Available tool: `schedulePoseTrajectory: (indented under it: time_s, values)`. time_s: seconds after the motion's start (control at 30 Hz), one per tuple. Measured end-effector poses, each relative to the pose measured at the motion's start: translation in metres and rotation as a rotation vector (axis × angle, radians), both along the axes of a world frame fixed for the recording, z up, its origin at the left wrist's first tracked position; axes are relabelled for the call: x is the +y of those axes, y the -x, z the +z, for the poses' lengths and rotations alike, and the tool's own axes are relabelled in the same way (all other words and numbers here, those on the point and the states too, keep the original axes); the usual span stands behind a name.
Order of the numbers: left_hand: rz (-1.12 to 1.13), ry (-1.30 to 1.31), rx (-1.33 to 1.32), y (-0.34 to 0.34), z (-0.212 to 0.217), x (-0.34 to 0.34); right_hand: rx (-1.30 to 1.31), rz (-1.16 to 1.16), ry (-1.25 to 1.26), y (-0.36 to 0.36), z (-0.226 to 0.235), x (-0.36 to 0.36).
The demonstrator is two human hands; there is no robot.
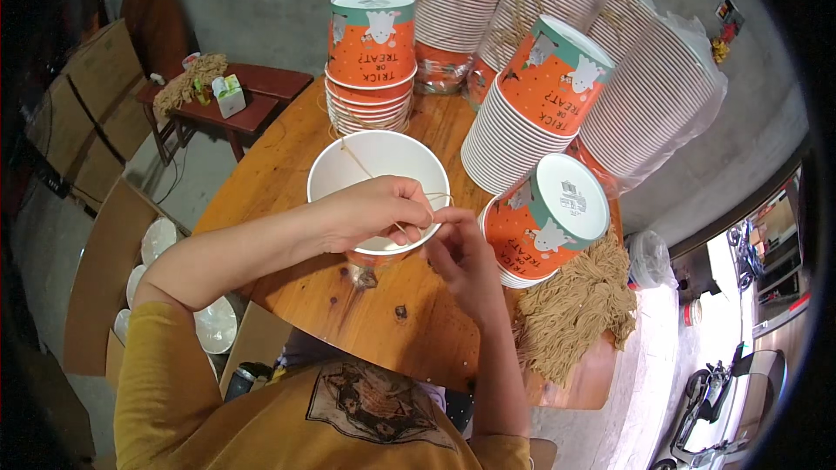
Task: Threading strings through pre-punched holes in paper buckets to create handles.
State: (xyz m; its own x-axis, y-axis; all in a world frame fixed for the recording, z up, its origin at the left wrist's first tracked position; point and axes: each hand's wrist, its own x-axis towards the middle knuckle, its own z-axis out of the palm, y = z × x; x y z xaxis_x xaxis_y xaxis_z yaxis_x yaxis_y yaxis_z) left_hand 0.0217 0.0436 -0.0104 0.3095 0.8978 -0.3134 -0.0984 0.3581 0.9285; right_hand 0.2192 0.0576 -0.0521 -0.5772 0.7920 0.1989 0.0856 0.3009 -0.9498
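Note:
A paper bucket [370, 159] with a white inside and an orange outside stands mouth up on the table before me. Over its right rim my left hand [383, 211] pinches a thin tan cord [355, 159], whose slack runs across the bucket's mouth toward the far rim. Close by, my right hand [463, 259] has its thumb and forefinger together at the same rim, where the cord passes. The fingers partly hide how the cord meets the bucket wall.
Upside-down orange buckets are stacked behind [373, 43] and to the right [544, 87], one short stack [557, 209] near my right hand. Tall bagged stacks [649, 78] stand farther back. A bundle of tan cord [575, 309] lies on the wooden table [418, 322]. Lower left, a carton [104, 278] holds white buckets.

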Motion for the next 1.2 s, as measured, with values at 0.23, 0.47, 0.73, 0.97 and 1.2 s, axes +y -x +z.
schedulePoseTrajectory:
  time_s: [0.23, 0.47, 0.73, 0.97, 1.2]
  values:
    - [-0.012, -0.031, -0.07, -0.003, -0.001, -0.003, 0.046, -0.017, -0.001, 0.002, -0.005, 0.001]
    - [-0.008, -0.361, 0.28, -0.008, -0.006, -0.011, -0.03, -0.037, 0.032, 0.002, -0.002, 0.0]
    - [0.074, -0.567, 0.531, -0.018, 0.007, -0.022, -0.01, -0.029, 0.024, 0.004, -0.004, 0.001]
    - [0.011, -0.414, 0.42, -0.009, -0.002, -0.011, 0.083, -0.091, 0.015, 0.004, 0.002, -0.003]
    - [-0.087, -0.184, -0.021, -0.011, 0.0, 0.002, 0.055, -0.075, -0.046, -0.012, 0.009, -0.007]
